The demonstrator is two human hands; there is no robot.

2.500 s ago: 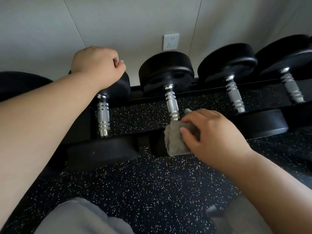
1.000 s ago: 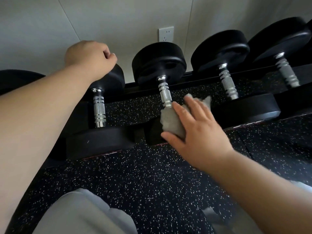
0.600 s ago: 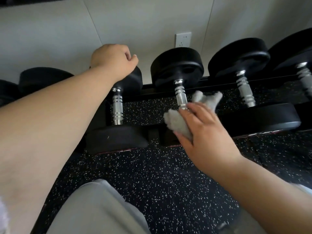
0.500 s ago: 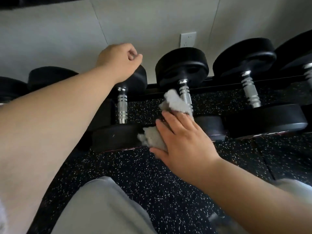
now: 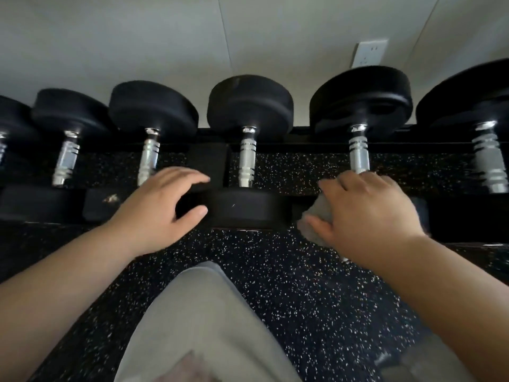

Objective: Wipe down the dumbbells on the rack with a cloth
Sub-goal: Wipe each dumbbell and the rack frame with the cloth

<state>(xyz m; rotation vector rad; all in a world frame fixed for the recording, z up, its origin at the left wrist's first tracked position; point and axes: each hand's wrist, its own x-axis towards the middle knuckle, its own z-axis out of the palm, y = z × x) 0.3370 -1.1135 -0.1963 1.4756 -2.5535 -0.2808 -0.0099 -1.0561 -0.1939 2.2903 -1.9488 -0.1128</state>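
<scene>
Here a row of black dumbbells point(image 5: 249, 150) lies across a low rack point(image 5: 209, 161), each with its chrome handle pointing from near to far and one round head at each end. The right hand point(image 5: 369, 216) presses a grey cloth point(image 5: 316, 219) against the near head of the dumbbell second from the right; the fingers are curled over the cloth and hold it firmly, and the hand hides almost all of that head and the near end of its handle point(image 5: 359, 158). The left hand point(image 5: 159, 210) is open, fingers and thumb spread apart, and it rests on the near head of the third dumbbell from the left, just beside the near head of the middle dumbbell point(image 5: 248, 208). It holds nothing. The two hands are well apart, with the middle dumbbell between them. Under the handles and in front of the rack is black rubber floor point(image 5: 275, 271) with white speckles. Near the camera a knee in grey trousers point(image 5: 198, 326) covers part of this floor. On the far wall, at the right, is a white socket point(image 5: 369, 55).
</scene>
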